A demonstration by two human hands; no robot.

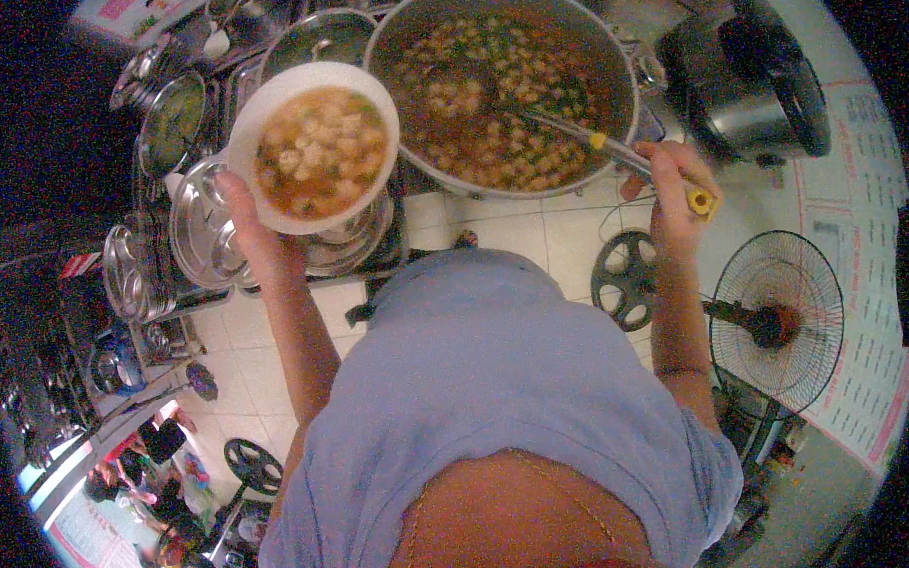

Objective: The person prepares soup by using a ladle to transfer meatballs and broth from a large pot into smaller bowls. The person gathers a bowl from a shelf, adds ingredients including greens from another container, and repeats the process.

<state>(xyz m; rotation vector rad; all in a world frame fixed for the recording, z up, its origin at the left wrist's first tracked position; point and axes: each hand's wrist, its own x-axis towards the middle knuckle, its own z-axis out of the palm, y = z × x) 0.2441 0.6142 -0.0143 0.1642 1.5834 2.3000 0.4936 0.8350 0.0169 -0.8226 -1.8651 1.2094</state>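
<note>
My left hand [250, 223] grips the rim of a white bowl [241, 152], holding it up just left of a large metal pot [628, 83]. In the bowl lies an orange-brown soup [322, 153] with pale cubes, possibly tofu. More of the same kind of soup [525, 157] fills much of the pot. The long metal handle of a ladle [569, 126], with yellow bands, slants over the pot's right rim. Its upper end is in my right hand [676, 178], while the ladle's head is sunk in the broth and hidden.
Divided metal trays [197, 225] are below and left of the bowl, with stacked ones [127, 273] farther left. A second pot [325, 25] stands behind the bowl. To the right are a dark lidded metal cooker [756, 101] and a standing fan [775, 325]. Several people [146, 475] are at lower left.
</note>
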